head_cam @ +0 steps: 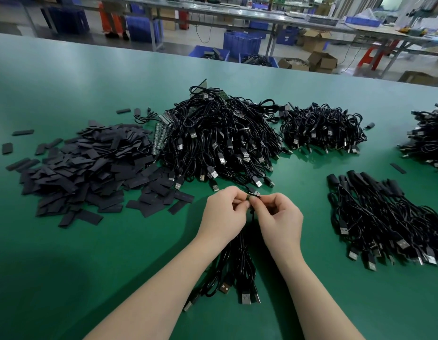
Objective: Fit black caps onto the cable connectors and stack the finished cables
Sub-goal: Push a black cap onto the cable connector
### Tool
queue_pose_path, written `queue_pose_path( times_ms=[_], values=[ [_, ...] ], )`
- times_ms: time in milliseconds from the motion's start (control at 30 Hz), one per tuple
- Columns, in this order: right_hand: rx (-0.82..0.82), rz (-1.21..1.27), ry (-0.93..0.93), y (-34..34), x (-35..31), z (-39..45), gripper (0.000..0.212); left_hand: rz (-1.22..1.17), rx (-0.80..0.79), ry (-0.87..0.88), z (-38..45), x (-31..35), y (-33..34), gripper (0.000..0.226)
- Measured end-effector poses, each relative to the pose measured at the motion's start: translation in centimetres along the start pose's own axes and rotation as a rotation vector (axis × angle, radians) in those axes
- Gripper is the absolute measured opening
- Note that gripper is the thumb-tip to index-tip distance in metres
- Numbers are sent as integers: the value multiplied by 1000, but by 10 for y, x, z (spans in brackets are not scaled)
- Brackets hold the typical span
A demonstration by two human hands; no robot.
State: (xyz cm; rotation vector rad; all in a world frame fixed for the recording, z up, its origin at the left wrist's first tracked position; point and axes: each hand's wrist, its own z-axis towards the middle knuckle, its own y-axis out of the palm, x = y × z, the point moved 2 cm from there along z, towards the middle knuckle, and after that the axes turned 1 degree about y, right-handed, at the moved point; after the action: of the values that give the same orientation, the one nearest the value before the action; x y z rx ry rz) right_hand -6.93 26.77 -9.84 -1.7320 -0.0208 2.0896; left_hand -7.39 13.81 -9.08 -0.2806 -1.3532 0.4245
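Forearms reach in from the bottom edge over the green desk (65, 241), which carries everything here. Biggest on it is the central heap of uncapped cables (220, 141), with the spread of flat black caps (85, 173) to its left and a smaller cable pile (321, 128) behind to the right. At right lies the stack of finished cables (377, 217), capped ends pointing away. Under the wrists trails a small bunch of cables (237, 271), plugs toward the camera.

Smallest of all is the connector (253, 195), held just above the desk between the two hands. The left hand (225, 212) has its fingers curled, pinching at the connector's left side; the right hand (279, 214) is curled likewise, pinching from the right. Whether a cap is already on it I cannot tell — fingertips hide most of it.

This looks like the fitting step itself — sleeve being worked over the connector. The next move likely calls for pushing the cap fully home, then carrying the cable right to the finished stack.
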Motion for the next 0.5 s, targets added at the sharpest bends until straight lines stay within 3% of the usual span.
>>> queue_pose_path(
  times_ms=[233, 333, 500],
  values=[
    [-153, 169, 99, -9, -1, 7, 10, -87, -107, 4, 4, 1, -11, 22],
    [-206, 275, 132, -14, -2, 8, 9, -195, -189, -14, 6, 3, -14, 16],
    [-233, 358, 168, -13, -5, 7, 12, -337, -174, -47, 6, 7, -17, 16]
  ],
)
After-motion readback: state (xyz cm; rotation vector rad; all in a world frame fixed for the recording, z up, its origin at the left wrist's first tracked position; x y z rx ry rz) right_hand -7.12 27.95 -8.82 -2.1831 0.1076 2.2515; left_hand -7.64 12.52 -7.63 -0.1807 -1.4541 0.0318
